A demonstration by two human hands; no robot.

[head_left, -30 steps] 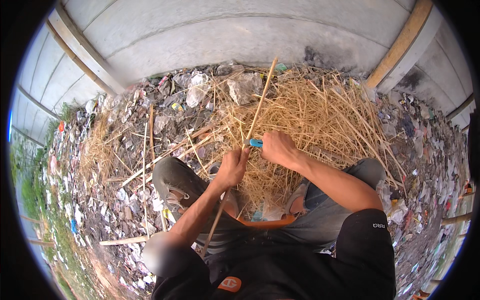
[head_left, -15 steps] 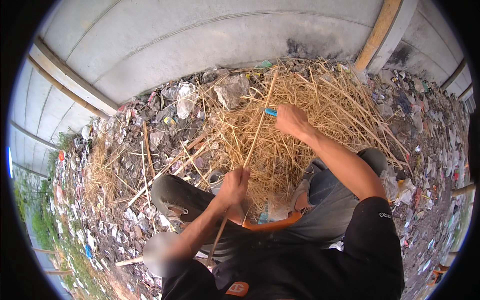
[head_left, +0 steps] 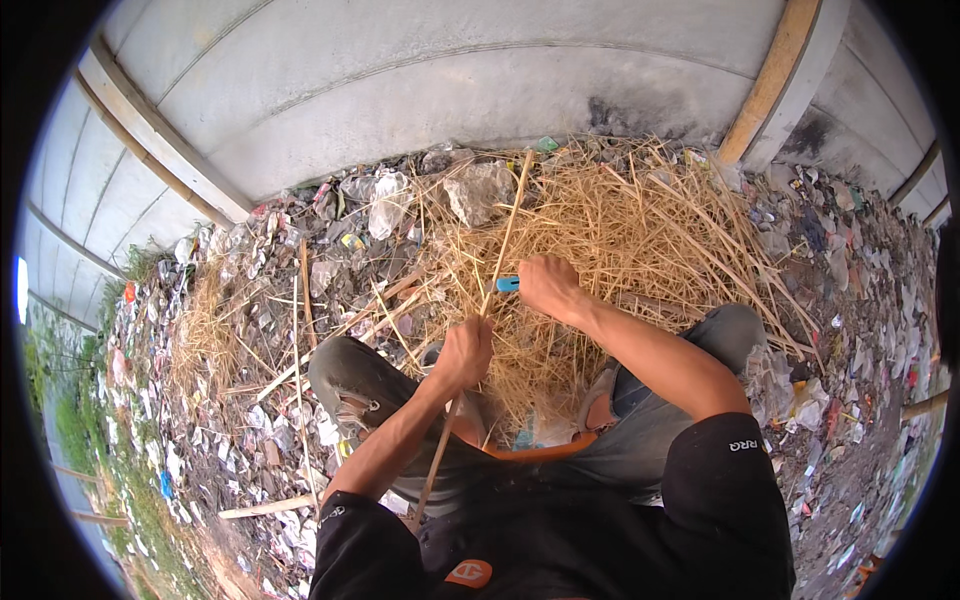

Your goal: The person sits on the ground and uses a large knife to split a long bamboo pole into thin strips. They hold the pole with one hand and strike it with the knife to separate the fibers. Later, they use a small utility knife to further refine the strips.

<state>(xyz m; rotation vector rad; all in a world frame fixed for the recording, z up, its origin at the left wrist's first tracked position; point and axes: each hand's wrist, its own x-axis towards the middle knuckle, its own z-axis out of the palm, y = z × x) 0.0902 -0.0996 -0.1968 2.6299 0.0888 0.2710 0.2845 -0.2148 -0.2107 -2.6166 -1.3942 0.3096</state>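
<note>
A long, thin bamboo strip point(head_left: 514, 213) slants from the far side of the shavings toward my lap. My left hand point(head_left: 465, 354) is closed around its middle, and its near end passes beside my left leg. In my right hand point(head_left: 549, 288) is a blue-handled utility knife point(head_left: 508, 284), held in a fist. The knife's front end meets the strip just beyond my left hand; the blade itself is too small to make out. Beneath both hands spreads a heap of straw-coloured bamboo shavings point(head_left: 640, 225).
A grey concrete wall point(head_left: 430, 95) curves across the far side, with a wooden post point(head_left: 770, 80) against it. A pale rock point(head_left: 476, 192) and a clear plastic bag point(head_left: 389, 205) lie before it. Litter covers the ground on both sides. Loose bamboo strips point(head_left: 300, 340) lie at left.
My right hand has drawn the knife along the strip toward me, close to my left hand. The strip's far end has shifted slightly left as the view tilted a little.
</note>
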